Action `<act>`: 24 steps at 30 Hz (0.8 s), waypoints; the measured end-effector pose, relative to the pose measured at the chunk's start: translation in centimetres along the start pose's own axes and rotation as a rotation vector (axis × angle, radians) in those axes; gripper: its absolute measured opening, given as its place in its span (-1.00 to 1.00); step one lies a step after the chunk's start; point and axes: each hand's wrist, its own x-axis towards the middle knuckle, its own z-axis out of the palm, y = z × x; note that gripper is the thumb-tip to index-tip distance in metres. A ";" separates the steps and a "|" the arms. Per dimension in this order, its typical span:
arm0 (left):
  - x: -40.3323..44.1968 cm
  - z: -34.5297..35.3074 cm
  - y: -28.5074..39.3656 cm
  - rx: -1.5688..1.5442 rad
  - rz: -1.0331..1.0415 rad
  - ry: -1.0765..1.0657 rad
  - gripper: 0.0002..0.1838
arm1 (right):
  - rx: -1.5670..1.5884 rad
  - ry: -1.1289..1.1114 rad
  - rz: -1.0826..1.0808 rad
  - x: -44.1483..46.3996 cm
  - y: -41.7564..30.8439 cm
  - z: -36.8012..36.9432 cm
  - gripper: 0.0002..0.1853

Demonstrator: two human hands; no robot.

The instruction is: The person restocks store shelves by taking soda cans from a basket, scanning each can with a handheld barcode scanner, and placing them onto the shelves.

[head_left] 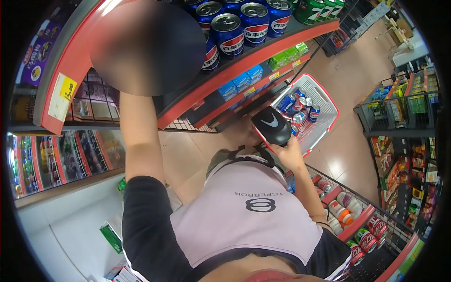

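My left arm [143, 150] reaches up to the shelf on the left, but a dark blurred patch covers the hand, so its fingers are hidden. Beside that patch stand rows of blue Pepsi cans [227, 36], upright on a red-edged shelf. My right hand [288, 153] is closed at the edge of a rounded black piece with a grey swoosh mark [272, 126], against the near side of a white shopping basket with a red rim [324, 132]. Several blue Pepsi cans [314, 113] lie jumbled inside the basket. My right fingers are partly hidden.
Green 7UP cans [310, 10] stand at the shelf's right end. Blue cartons [242, 81] and green cartons [284, 57] fill the shelf below. A rack of bottles and cans [350, 221] is close to my right elbow. Snack shelves [404, 141] stand farther right across the tiled floor.
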 end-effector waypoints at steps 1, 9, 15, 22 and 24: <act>1.6 0.9 -0.7 0.043 0.016 -0.023 -0.38 | 0.006 0.013 0.014 -0.1 0.2 -0.2 -0.71; 5.4 5.3 -1.4 0.374 0.147 -0.185 -0.39 | 0.028 0.090 0.043 -1.2 1.0 -1.1 -0.71; 4.9 6.5 -0.5 0.625 0.247 -0.304 -0.39 | -0.018 0.125 0.118 -1.7 0.7 -1.7 -0.72; 3.7 6.3 0.2 0.936 0.351 -0.427 -0.38 | -0.038 0.136 0.125 -1.7 0.7 -1.3 -0.71; 4.1 5.9 0.0 1.030 0.377 -0.466 -0.37 | -0.050 0.128 0.167 -1.6 0.7 -1.2 -0.70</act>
